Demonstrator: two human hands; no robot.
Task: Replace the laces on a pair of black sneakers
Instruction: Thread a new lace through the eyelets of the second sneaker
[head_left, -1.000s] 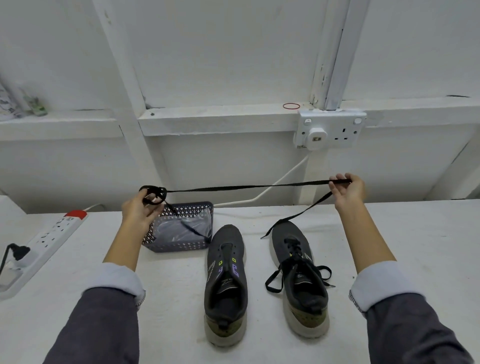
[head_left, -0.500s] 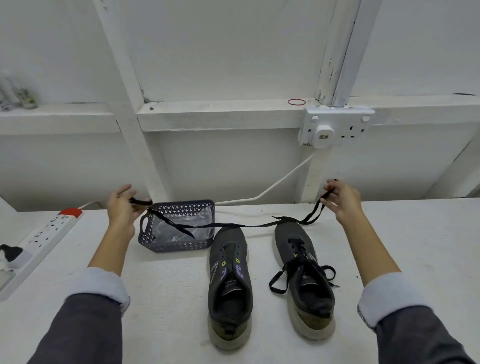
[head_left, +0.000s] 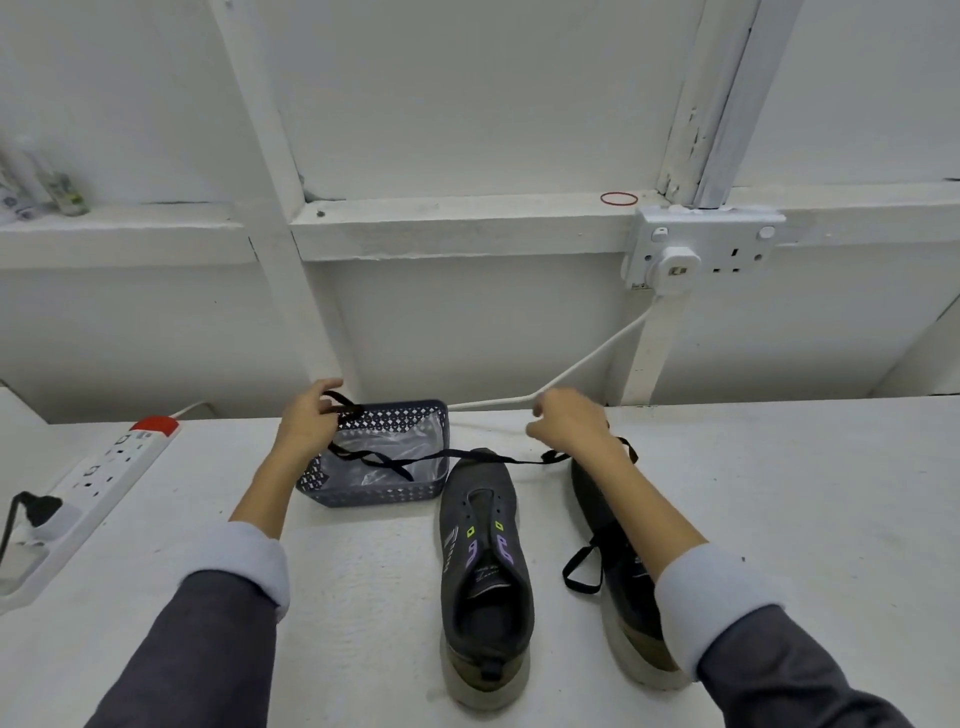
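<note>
Two black sneakers stand side by side on the white desk (head_left: 779, 493), toes pointing toward the wall. The unlaced sneaker (head_left: 485, 571) is on the left, its eyelets bare and its tongue marked with purple and yellow-green. The laced sneaker (head_left: 631, 597) is just to its right, partly hidden under the right forearm, with a loop of its own lace hanging off its left side.

A loose lace (head_left: 467, 456) runs between the two hands, sagging low over the toe of the unlaced sneaker. The left hand (head_left: 306, 421) pinches one end between thumb and fingers above the back left corner of a dark perforated basket (head_left: 374, 493). From there the lace drops in a few bends over the clear plastic (head_left: 387, 457) lying inside the basket. The right hand (head_left: 566, 426), a little blurred, has its fingers curled around the other part of the lace above the toe of the laced sneaker. A short stretch of lace shows again past the wrist.

Along the left edge of the desk lies a white power strip (head_left: 88, 499) with a red switch and a black plug in it. On the wall sits a double wall socket (head_left: 701, 249), and a white cable (head_left: 587, 358) slopes down from it toward the basket. A red rubber band (head_left: 618, 198) lies on the ledge beside the socket.
</note>
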